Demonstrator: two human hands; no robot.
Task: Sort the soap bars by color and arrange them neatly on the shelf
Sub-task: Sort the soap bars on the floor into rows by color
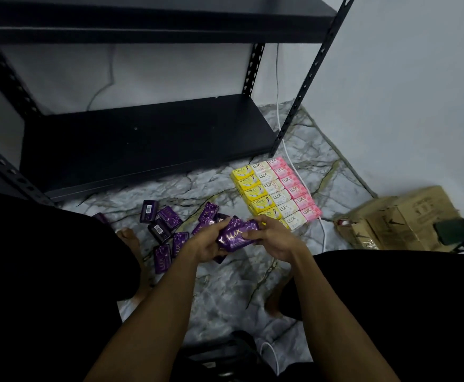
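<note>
Centre frame: left hand [207, 242] and right hand [273, 238] grip a purple soap bar [237, 232] | left of centre: loose purple bars [164, 224] on marble floor [225, 285] | right: yellow [255, 193], white [277, 194], pink [294, 186] rows, touching | top: black shelf [142, 139] | far right: cardboard box [399, 219]

A cardboard box [401, 219] and white cable [294, 158] lie on the marble floor [225, 285].

Dim, flat indoor light w/ heavy vignetting at corners, wide-angle bowing of the shelf [148, 139] uprights, slight softness overall, forearms and lap nearly black, no glare.
</note>
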